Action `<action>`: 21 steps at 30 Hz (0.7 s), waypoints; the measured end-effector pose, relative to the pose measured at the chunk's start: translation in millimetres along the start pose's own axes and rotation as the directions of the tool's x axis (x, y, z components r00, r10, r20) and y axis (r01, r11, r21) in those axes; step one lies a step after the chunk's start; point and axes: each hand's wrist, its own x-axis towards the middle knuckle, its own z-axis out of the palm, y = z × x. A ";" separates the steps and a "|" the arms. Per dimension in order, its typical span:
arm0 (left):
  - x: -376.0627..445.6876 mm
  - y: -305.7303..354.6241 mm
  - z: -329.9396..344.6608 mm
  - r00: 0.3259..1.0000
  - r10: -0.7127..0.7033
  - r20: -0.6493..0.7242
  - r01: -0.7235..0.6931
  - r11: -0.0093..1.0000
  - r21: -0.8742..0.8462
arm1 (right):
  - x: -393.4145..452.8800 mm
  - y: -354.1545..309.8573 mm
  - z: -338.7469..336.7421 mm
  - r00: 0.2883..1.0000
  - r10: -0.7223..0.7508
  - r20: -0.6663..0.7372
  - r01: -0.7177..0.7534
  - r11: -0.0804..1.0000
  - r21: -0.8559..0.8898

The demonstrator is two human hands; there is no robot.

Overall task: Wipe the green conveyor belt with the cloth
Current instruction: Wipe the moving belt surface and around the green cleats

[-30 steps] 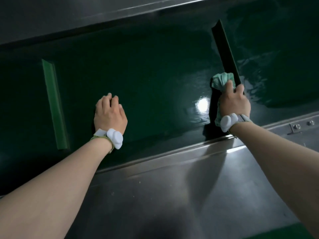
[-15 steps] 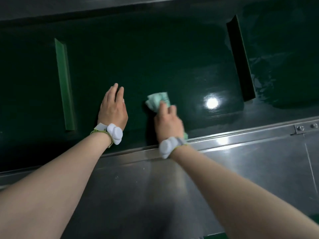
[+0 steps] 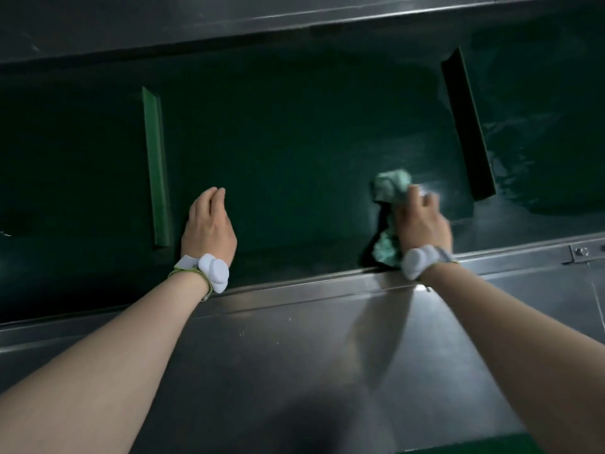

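Observation:
The dark green conveyor belt runs across the upper half of the view. My right hand presses a crumpled light green cloth onto the belt near its front edge, a little left of the right cleat. Part of the cloth sticks out ahead of my fingers and part bunches by my wrist; the hand is motion-blurred. My left hand lies flat on the belt, fingers together, holding nothing, just right of the left cleat. Both wrists carry white bands.
Two raised green cleats cross the belt: a left cleat and a right cleat. Beyond the right cleat the belt looks wet and streaked. A steel side rail and sloped steel panel lie between me and the belt.
My right hand swept the cloth from the right cleat leftward toward my left hand, then back right to near the cleat. The left hand stayed flat on the belt. The view shifted.

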 end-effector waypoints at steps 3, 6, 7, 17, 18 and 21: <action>-8.3 -10.6 -10.7 1.000 -0.008 -0.027 0.008 1.000 -0.023 | 4.9 8.9 -8.7 0.985 0.165 -0.054 -0.164 0.986 0.018; -19.2 -23.3 -18.5 0.996 0.008 -0.092 -0.013 0.998 -0.056 | 0.6 -42.0 5.1 0.994 0.101 -0.051 -0.100 0.995 0.025; -22.8 -28.8 -21.4 0.992 0.010 -0.123 -0.019 0.998 -0.067 | -2.5 -67.5 13.3 0.998 0.056 -0.041 -0.054 0.998 0.029; -59.8 -72.4 -54.0 0.938 -0.064 -0.340 0.021 0.991 -0.129 | -83.1 -260.2 77.7 0.925 -0.345 0.156 0.320 0.933 0.168; -64.2 -80.3 -56.6 0.935 -0.085 -0.344 0.042 0.991 -0.130 | -85.4 -262.7 78.5 0.928 -0.338 0.160 0.310 0.934 0.175; -76.5 -103.9 -63.9 0.922 -0.156 -0.354 0.114 0.984 -0.135 | -79.1 -256.5 72.3 0.942 -0.289 0.168 0.244 0.938 0.246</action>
